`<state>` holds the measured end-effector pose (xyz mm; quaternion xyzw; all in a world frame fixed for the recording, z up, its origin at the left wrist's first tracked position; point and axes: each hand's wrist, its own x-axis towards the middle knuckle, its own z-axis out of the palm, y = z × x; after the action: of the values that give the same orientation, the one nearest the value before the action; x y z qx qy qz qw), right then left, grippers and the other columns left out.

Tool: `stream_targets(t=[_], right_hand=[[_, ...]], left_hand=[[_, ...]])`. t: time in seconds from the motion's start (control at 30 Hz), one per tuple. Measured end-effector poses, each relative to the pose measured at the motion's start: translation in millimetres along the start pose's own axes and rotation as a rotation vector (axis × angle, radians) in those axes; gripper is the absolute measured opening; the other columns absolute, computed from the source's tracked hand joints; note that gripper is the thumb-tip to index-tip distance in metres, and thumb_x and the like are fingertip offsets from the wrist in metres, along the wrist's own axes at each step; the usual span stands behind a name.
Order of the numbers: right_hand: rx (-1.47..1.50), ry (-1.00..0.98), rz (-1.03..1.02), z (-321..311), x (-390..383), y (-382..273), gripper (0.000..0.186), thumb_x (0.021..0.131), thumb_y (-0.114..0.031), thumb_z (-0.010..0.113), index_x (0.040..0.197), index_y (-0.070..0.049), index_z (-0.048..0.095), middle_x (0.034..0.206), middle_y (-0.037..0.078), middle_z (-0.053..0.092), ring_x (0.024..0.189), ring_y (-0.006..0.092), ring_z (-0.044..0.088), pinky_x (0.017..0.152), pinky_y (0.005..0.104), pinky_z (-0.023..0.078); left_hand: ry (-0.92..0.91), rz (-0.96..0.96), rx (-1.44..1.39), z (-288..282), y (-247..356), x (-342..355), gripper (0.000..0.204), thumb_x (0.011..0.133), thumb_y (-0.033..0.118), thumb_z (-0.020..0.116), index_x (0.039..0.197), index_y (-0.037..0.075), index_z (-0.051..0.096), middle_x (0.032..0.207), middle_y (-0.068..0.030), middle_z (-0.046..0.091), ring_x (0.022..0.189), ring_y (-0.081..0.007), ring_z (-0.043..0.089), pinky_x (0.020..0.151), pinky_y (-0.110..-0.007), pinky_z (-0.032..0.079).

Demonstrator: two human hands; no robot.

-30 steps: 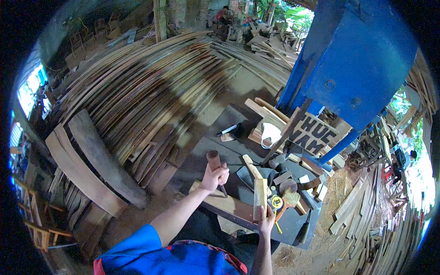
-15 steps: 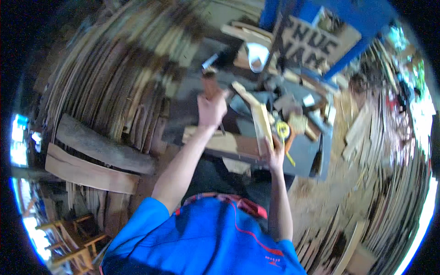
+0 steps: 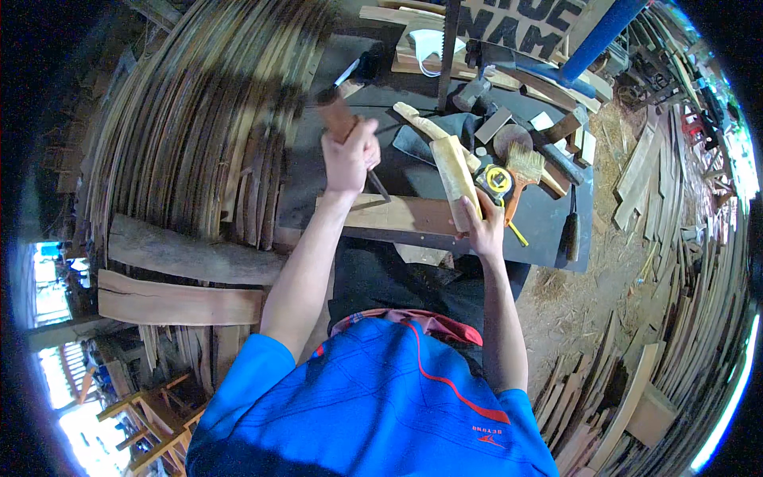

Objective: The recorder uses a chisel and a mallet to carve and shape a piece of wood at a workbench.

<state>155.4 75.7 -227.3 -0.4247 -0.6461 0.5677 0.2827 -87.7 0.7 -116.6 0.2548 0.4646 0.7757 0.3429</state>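
My left hand [image 3: 350,159] is closed around the wooden handle of a chisel-like tool [image 3: 338,119]. Its thin dark metal shank slants down to the right, ending over or on a pale brown board [image 3: 409,213] along the bench's near side; contact is unclear. In my right hand [image 3: 483,226] is a long pale wooden block [image 3: 455,171], gripped at its near end and tilted away from me. Just beyond that hand lie a yellow tape measure [image 3: 494,183] and a wide paintbrush [image 3: 524,168] with an orange handle.
The dark workbench [image 3: 306,187] also carries a hammer [image 3: 474,91], a curved wood piece [image 3: 417,119], a white mask [image 3: 429,49] and an upright saw blade [image 3: 449,56]. Stacked planks [image 3: 191,119] stand close on the left. More boards [image 3: 644,389] lie at right. A wooden chair [image 3: 163,417] is lower left.
The whole view has shifted, so the bench and both hands appear higher in the picture. Both hands keep the same holds, with little movement relative to the board.
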Motion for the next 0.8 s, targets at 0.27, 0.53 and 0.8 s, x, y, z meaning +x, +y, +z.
stream_targets(t=[0.27, 0.53, 0.8], right_hand=[[-0.049, 0.009, -0.073, 2, -2, -9, 0.041, 0.090, -0.028, 0.063, 0.117, 0.003, 0.062, 0.092, 0.015, 0.070, 0.070, 0.0183, 0.067, 0.060, 0.0302, 0.053], [0.076, -0.065, 0.134, 1, -3, -17, 0.046, 0.089, -0.030, 0.064, 0.121, 0.003, 0.059, 0.098, 0.017, 0.070, 0.083, 0.0207, 0.067, 0.075, 0.0331, 0.052], [-0.030, 0.011, -0.025, 3, 0, 1, 0.045, 0.089, -0.031, 0.064, 0.119, 0.002, 0.061, 0.096, 0.017, 0.070, 0.084, 0.0204, 0.068, 0.073, 0.0317, 0.053]], left_hand=[[-0.065, -0.054, 0.108, 26, -11, 10, 0.025, 0.084, 0.012, 0.068, 0.063, 0.010, 0.056, 0.050, 0.0059, 0.046, 0.039, -0.0025, 0.039, 0.037, -0.023, 0.027], [0.020, -0.013, 0.178, 19, -3, 9, 0.037, 0.088, 0.016, 0.060, 0.058, 0.012, 0.039, 0.045, 0.0037, 0.036, 0.034, -0.0069, 0.032, 0.036, -0.025, 0.023], [0.027, -0.002, 0.186, 17, -1, 10, 0.037, 0.088, 0.018, 0.060, 0.058, 0.013, 0.039, 0.044, 0.0036, 0.035, 0.034, -0.0069, 0.031, 0.036, -0.025, 0.022]])
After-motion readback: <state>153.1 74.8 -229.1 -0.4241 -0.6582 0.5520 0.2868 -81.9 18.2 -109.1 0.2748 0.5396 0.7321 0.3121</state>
